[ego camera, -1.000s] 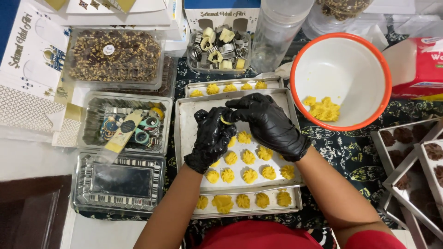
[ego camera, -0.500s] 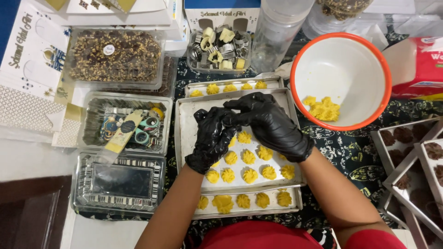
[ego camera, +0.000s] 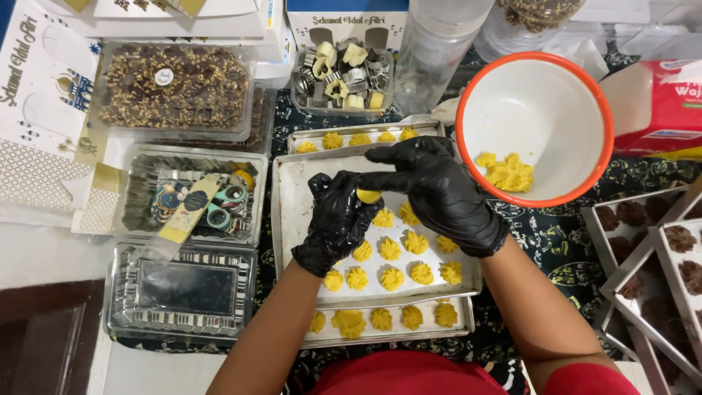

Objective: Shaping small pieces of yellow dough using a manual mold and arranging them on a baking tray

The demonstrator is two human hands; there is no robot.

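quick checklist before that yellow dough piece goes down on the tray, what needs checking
1. Dough piece held between both hands: ok, left hand and right hand both touch it.
2. Gloves on both hands: ok, black.
3. Bare space on the upper tray: ok, left part is bare.
4. Shaped cookies clear of the hands: cannot tell, the hands cover some.
5. More dough in the bowl: ok, yellow lumps remain.

Bare tray (ego camera: pixel 307 212) lies open left of my hands; bowl (ego camera: pixel 537 190), cutter tub (ego camera: pixel 344 102) and boxes (ego camera: pixel 190 292) crowd around.
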